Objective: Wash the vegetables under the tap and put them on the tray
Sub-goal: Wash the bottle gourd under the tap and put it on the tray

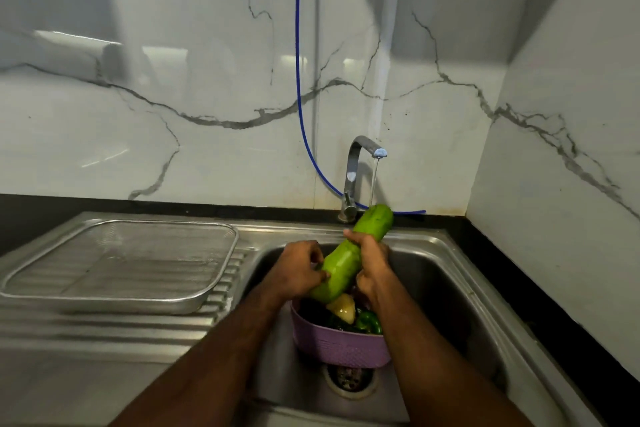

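A long light-green gourd (349,253) is held slanted over the sink, its far end under the thin stream of water from the steel tap (360,163). My left hand (299,269) grips its lower part. My right hand (372,260) grips its middle from the right. Below them a purple basket (341,345) stands in the sink basin (450,291) and holds more vegetables: a yellowish one (343,309), a green pepper (369,321) and dark ones. The steel mesh tray (114,295) lies on the draining board to the left, with nothing in it.
A blue hose (298,80) hangs down the marble wall and runs behind the tap. The sink drain (350,378) shows under the basket. A black counter edge runs along the right side and the back. The ribbed draining board (104,333) extends left of the basin.
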Tool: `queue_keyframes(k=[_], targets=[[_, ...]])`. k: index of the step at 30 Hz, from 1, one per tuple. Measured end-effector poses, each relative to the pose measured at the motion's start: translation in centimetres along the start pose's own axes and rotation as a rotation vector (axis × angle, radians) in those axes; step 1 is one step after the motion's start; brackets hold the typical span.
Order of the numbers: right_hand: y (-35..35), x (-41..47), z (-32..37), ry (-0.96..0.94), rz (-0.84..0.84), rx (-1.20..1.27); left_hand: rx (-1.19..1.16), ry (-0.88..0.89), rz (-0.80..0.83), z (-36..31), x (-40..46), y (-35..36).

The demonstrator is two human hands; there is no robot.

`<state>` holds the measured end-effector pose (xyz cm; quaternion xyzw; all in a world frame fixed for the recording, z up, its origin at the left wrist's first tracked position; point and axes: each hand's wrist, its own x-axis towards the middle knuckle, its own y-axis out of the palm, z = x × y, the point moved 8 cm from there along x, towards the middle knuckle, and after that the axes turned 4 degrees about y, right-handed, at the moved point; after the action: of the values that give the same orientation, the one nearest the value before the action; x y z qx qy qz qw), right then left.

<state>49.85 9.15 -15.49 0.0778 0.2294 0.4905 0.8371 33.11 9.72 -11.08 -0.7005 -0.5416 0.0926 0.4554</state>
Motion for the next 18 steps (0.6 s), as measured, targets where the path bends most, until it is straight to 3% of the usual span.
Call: queue_keyframes(k=[6, 10, 13, 18], targets=[[4.4, -2.3, 3.0, -0.161, 0.161, -0.281, 0.042, 0.027, -0.009, 0.3, -1.2, -6.6], [6.7, -3.9, 6.0, -0.355, 0.189, -0.689, 0.027, -0.019, -0.130, 1.3, -2.3, -12.3], [7.9, -5.5, 6.4, -0.435, 0.219, -0.921, 0.056, -0.056, -0.133, 2.7, -3.5, -15.4], [9.4, -5.9, 5.1, -0.493, 0.166, -1.002, 0.166, -0.115, -0.076, 6.8, -5.8, -18.7]])
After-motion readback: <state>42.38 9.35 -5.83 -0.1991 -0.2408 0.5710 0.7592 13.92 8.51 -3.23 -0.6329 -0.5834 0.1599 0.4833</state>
